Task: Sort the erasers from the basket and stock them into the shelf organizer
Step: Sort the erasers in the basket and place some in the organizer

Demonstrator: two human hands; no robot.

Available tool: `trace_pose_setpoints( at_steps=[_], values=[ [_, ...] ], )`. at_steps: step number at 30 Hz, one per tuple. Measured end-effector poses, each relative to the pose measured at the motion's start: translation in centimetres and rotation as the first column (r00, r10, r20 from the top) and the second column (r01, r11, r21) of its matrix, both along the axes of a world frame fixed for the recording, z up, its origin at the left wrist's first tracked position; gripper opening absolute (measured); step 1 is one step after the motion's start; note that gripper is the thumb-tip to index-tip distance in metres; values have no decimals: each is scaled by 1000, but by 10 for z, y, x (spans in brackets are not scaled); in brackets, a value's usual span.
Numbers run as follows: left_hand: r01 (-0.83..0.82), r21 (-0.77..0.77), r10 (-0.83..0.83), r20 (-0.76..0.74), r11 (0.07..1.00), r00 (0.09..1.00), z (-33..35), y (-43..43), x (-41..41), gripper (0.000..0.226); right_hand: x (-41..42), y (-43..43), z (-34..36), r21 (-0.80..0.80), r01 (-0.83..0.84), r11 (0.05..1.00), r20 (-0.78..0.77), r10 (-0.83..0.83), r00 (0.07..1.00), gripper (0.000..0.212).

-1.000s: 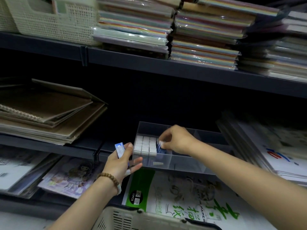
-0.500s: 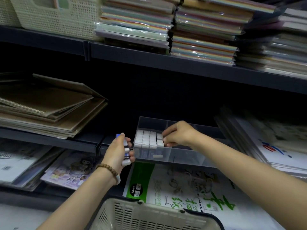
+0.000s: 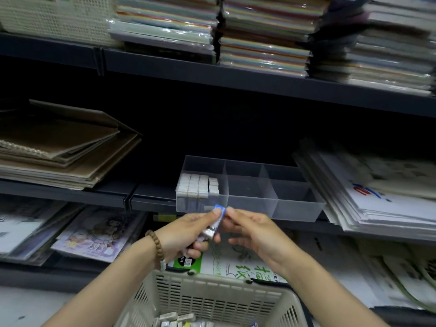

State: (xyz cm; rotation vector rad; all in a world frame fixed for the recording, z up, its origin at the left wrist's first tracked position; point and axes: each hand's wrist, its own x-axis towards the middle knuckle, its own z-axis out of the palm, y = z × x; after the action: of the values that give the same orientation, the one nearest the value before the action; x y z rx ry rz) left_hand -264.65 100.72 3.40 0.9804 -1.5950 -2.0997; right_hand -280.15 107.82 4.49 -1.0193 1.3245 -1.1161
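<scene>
1. Brown notebooks (image 3: 66, 147): stacked on the middle shelf, far left. Not part of the job.
2. Left hand (image 3: 184, 232): held just below the organizer's front wall and above the basket. Its grip is curled round a few spare erasers (image 3: 207, 232), and the thumb tip also rests against the blue-sleeved eraser.
3. Stocked erasers (image 3: 198, 187): white, stood on end in neat rows in the organizer's left compartment. The rear of that compartment is unfilled.
4. Basket (image 3: 212, 286): at the bottom edge, under both hands. Loose erasers (image 3: 177, 318) lie in it, count unreadable.
5. Blue-sleeved eraser (image 3: 219, 213): in the air between the two hands, just in front of the organizer and not in any compartment.
6. Right hand (image 3: 257, 234): the grip pinches the blue-sleeved eraser's top between thumb and forefinger. The other fingers are loosely spread.
7. Shelf organizer (image 3: 297, 208): clear plastic, on the middle shelf. No stock is visible in the middle and right compartments.
8. Progress, as judged: one compartment is partly filled. The eraser in hand, the spares and the basket's contents remain to be placed, so the task is likely well short of done.
</scene>
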Motion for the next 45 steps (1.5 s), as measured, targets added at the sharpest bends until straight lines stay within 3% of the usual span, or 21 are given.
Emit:
trace_pose_setpoints(
  at_steps=[3,5,7,9,13,16,18,22,25,29,33,37,43,45],
  values=[
    [11,23,-12,26,1000,1000,-2,7,-7,57,-2,1,-8,20,19,1000,94,-21,995,27],
    [-45,126,46,-6,991,999,-3,9,-10,53,-6,-1,-9,11,87,996,195,-88,977,22],
    [-125,248,142,-53,961,988,-1,8,-10,37,-10,-2,-8,16,156,988,287,-154,946,21],
    [-180,257,201,-55,949,978,1,7,-8,18,-12,2,-8,32,179,983,320,-180,930,23],
    [-137,117,132,51,984,990,-1,6,-1,26,-8,10,-11,53,171,984,176,-178,968,23],
    [-111,-208,155,206,972,966,-6,5,-1,37,-8,10,-10,40,170,985,191,-175,966,18],
    [-122,-356,211,222,927,952,-8,4,0,34,-9,9,-8,31,168,985,238,-171,956,18],
    [-306,-184,314,12,934,949,-8,2,0,20,-8,10,-10,-19,194,981,231,-184,955,14],
    [-331,-88,327,-57,940,943,-7,7,-1,19,-7,11,-12,-41,226,973,188,-215,958,14],
    [-323,-75,316,-91,943,944,-5,12,-5,21,-9,11,-13,-87,203,975,-8,-205,979,15],
    [-308,-102,299,-92,946,950,-2,14,-8,36,-6,11,-11,-123,192,974,-102,-204,974,14],
    [-339,-141,320,-143,930,937,-2,14,-8,28,-5,11,-12,-170,257,951,-187,-287,939,17],
    [-402,-130,356,-279,906,892,5,8,-9,29,-1,4,-7,-36,157,987,132,-151,980,25],
    [-421,-332,359,-234,844,904,4,2,-7,36,-6,-4,0,-68,155,986,200,-139,970,27]
  ],
)
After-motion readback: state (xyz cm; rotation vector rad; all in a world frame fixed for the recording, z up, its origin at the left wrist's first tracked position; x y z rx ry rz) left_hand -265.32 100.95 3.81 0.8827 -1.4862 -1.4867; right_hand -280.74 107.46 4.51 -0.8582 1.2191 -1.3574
